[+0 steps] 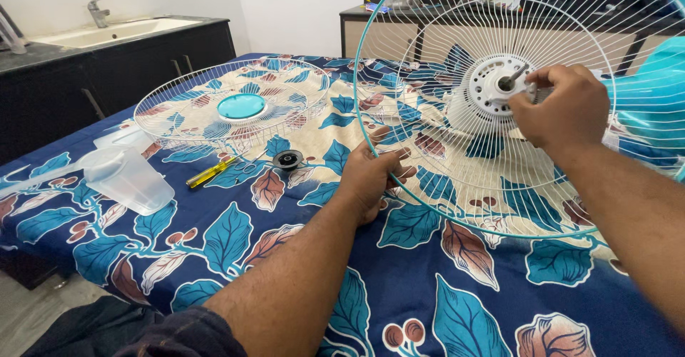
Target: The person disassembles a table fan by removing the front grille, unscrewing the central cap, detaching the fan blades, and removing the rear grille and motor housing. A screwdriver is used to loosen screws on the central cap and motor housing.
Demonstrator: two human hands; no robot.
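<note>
The left hand (371, 178) grips the teal rim of the upright rear fan guard (457, 185) on the leaf-print bed (428, 300), fingers clamped. The right hand (564, 111) pinches at its white hub (496, 86). A clear plastic jug (128, 178) lies tipped, apparently empty.

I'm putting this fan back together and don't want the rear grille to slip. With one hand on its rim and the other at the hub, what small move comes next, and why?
Probably keep the left hand steadying the rear grille at its rim while the right hand settles the grille's centre flat on the motor hub. The shaft already pokes through, and the black locking nut lies loose on the cloth, not fitted.
</note>
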